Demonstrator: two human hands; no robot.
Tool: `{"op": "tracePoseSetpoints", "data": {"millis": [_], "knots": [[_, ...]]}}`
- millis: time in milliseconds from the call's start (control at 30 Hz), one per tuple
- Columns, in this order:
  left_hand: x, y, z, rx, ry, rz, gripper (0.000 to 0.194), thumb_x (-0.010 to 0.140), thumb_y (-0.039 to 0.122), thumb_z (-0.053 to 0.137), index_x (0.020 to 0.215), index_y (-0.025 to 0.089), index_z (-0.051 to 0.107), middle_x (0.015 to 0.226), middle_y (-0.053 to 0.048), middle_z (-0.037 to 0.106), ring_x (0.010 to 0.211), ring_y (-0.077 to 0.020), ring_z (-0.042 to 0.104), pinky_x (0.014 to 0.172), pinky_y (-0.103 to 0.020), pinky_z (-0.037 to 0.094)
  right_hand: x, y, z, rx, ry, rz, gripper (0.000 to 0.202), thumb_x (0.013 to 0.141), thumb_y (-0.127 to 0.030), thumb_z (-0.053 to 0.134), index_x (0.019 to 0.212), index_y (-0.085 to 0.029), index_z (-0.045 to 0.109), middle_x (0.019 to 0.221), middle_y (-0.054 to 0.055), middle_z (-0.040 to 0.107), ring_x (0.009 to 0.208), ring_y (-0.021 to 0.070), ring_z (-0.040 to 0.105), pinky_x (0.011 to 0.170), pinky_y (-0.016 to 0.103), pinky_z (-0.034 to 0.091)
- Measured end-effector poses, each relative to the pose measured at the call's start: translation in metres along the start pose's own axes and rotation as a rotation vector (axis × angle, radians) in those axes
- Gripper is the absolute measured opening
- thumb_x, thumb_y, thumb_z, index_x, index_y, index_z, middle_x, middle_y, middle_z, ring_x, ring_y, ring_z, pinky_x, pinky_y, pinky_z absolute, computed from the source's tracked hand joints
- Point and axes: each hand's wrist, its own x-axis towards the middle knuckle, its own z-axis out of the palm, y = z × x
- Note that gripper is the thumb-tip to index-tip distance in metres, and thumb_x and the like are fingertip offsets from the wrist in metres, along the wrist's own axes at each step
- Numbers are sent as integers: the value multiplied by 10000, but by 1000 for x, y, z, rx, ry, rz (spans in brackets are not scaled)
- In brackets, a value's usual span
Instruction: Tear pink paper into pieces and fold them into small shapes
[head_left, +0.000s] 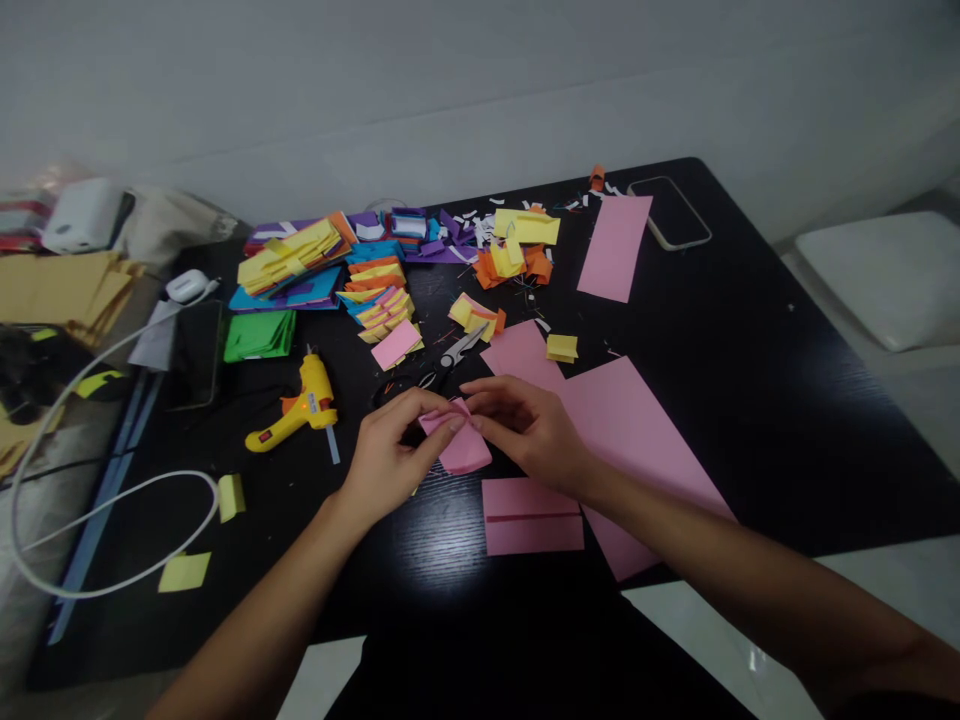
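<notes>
A small folded piece of pink paper is held just above the black table, between both hands. My left hand pinches its left side with thumb and fingers. My right hand grips its upper right edge, the thumb close to the left thumb. Below the hands lies a pink rectangle with a darker line across it. A large pink sheet is partly under my right forearm. Black-handled scissors rest beyond my hands, their handles partly hidden.
On the left are a yellow glue gun, green folded papers, a white cable and a dark phone. Coloured folded papers and scraps spread along the back. Another phone lies beside a pink sheet at the back right.
</notes>
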Motion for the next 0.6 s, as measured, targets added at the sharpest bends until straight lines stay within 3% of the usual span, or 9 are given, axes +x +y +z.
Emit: {"op": "tracePoseSetpoints", "data": {"millis": [200, 333, 600], "knots": [[0, 2, -5, -39, -20, -11, 260, 893, 102, 625, 1131, 196, 664, 981, -40, 737, 760, -143, 669, 657, -240, 529, 2, -2, -1, 3, -4, -8, 238, 884, -248, 743, 1118, -236, 778, 1036, 39, 803, 966, 184, 762, 883, 342, 633], [1, 2, -4, -56, 21, -29, 239, 909, 115, 607, 1127, 203, 651, 954, -28, 741, 726, -131, 666, 623, -220, 525, 2, -1, -1, -5, 13, 1, 238, 865, -258, 763, 1102, -236, 774, 1009, 39, 794, 944, 183, 756, 852, 336, 633], [-3, -1, -1, -65, -5, -31, 217, 951, 120, 588, 1139, 205, 656, 991, -43, 773, 808, -152, 739, 671, -236, 576, 1, 0, 0, -39, 66, -1, 167, 875, -319, 793, 1020, -236, 782, 958, 31, 801, 886, 181, 759, 818, 338, 636]]}}
